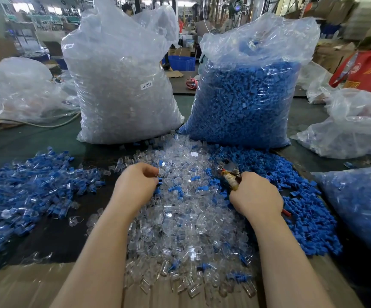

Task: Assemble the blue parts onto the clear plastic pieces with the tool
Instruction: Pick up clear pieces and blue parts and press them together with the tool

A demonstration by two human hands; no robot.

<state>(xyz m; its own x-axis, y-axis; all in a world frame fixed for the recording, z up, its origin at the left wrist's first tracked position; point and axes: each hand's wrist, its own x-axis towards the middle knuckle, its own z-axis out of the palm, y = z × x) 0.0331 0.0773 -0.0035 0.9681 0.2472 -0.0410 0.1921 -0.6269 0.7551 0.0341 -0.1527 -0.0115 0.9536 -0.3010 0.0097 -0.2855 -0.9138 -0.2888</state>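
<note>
A heap of clear plastic pieces [186,218] fills the middle of the table, with a spread of loose blue parts [302,207] to its right. My left hand [135,185] hovers over the heap, fingers curled round a small blue part with a thin wire showing at the fingertips. My right hand [255,196] grips the pliers [230,172] by their taped handles, jaws pointing up and left over the heap. Assembled blue-and-clear pieces [31,185] lie piled at the left.
Two tall plastic bags stand behind the heap: one of clear pieces [122,85], one of blue parts [246,96]. More bags sit at the left [22,90] and right [358,125], and another with blue parts [362,207] at the right edge. Cardboard [24,287] covers the near table edge.
</note>
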